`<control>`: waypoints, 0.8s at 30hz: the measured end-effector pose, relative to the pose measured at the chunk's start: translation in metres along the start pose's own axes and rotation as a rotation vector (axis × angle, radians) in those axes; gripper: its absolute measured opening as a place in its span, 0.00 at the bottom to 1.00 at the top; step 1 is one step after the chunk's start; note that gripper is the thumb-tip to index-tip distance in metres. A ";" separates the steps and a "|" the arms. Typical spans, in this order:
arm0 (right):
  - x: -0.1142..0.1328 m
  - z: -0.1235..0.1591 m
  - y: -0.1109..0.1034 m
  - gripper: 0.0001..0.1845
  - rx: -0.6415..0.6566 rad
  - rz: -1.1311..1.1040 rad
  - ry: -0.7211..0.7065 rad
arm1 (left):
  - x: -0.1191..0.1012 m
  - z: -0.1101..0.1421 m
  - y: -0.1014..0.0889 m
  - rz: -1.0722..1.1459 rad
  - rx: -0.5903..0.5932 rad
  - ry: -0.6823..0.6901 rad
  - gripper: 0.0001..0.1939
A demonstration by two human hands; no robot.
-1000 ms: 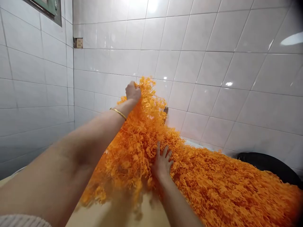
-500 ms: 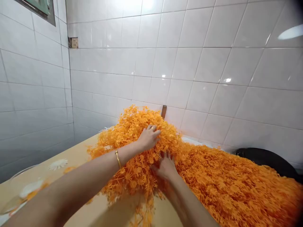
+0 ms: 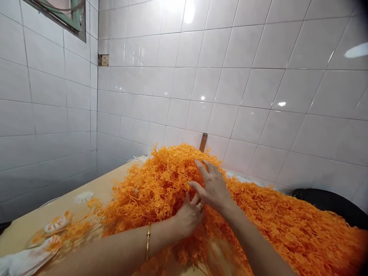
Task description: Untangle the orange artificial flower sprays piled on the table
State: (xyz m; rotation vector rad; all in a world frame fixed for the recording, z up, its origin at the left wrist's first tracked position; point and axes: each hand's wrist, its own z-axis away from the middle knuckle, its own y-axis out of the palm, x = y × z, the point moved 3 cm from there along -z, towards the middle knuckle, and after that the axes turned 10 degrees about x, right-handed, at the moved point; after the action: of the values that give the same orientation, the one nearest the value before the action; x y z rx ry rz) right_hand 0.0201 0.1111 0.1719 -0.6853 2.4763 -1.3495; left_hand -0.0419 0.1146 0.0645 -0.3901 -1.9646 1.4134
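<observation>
A tall bunch of bright orange artificial flower sprigs (image 3: 161, 180) stands in front of me, thin plastic stems with small star-like blossoms. My left hand (image 3: 189, 215), with a ring and a gold bracelet (image 3: 148, 241) on that arm, is low on the bunch's right side, its fingers curled in around stems. Just above it, my right hand (image 3: 214, 184) rests against the bunch with fingers spread and thumb apart. Which stems the left fingertips hold is hidden among the blossoms.
A wide heap of the same orange sprigs (image 3: 281, 218) covers the right side, with a black round object (image 3: 327, 203) behind. White discs (image 3: 84, 197) and a white cloth-like item (image 3: 28, 260) lie left on the tan table (image 3: 106, 178). A brown strip (image 3: 203, 142) leans on the tiled wall.
My left hand has come down from the top of the bunch to its lower right side. My right hand has moved up above it. The view has shifted slightly.
</observation>
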 end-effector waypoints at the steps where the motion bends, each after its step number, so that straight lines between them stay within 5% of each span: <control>1: -0.002 -0.003 0.010 0.32 0.025 0.074 0.012 | -0.001 0.003 -0.002 -0.004 0.003 0.011 0.18; 5: -0.015 -0.007 0.030 0.26 0.047 0.199 0.085 | 0.003 0.022 -0.018 -0.016 -0.163 0.082 0.19; 9: -0.019 -0.012 0.016 0.12 0.002 0.198 0.059 | 0.018 0.044 -0.029 -0.017 -0.417 0.024 0.14; 11: -0.023 -0.015 0.005 0.09 -0.026 0.175 0.044 | 0.031 0.051 -0.021 -0.050 -0.441 -0.057 0.10; 15: -0.051 -0.020 -0.018 0.11 -0.185 0.010 0.136 | 0.067 0.063 0.019 -0.192 -0.310 -0.043 0.08; 19: -0.096 -0.020 -0.034 0.14 -0.398 -0.320 0.345 | 0.110 0.076 0.054 -0.145 -0.080 -0.175 0.07; 24: -0.108 -0.018 -0.017 0.14 -0.368 -0.398 0.355 | 0.112 0.075 0.048 -0.090 -0.011 -0.093 0.07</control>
State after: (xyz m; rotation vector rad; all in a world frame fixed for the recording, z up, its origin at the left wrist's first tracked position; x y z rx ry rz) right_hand 0.1101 0.1709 0.1942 -1.1605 3.0393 -1.2296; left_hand -0.1806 0.1451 0.0456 -0.2413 -2.0389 1.3864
